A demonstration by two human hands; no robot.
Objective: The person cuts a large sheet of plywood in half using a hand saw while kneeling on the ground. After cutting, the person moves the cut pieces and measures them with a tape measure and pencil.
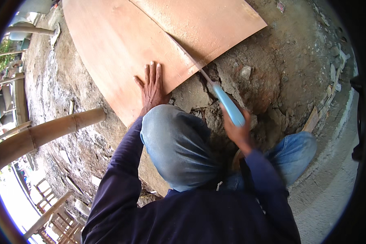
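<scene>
A large tan plywood sheet (110, 53) lies in front of me, split by a long cut that runs from its far side to the near edge. My left hand (152, 85) rests flat on the sheet, left of the cut, with fingers spread. In my right hand (236, 128) is the light blue handle of a handsaw (228, 105). Its narrow blade slants away to the left and meets the cut at the near edge of the wood. Pale sawdust speckles the surface right of the cut. The right fingers wrap round the handle and are partly hidden by it.
Broken rock and rough earth (248, 73) lie beneath and beside the sheet. A thick bamboo pole (49, 132) juts in from the left. My bent knees (175, 142) are close to the sheet's near edge. A concrete strip (329, 191) runs along the right.
</scene>
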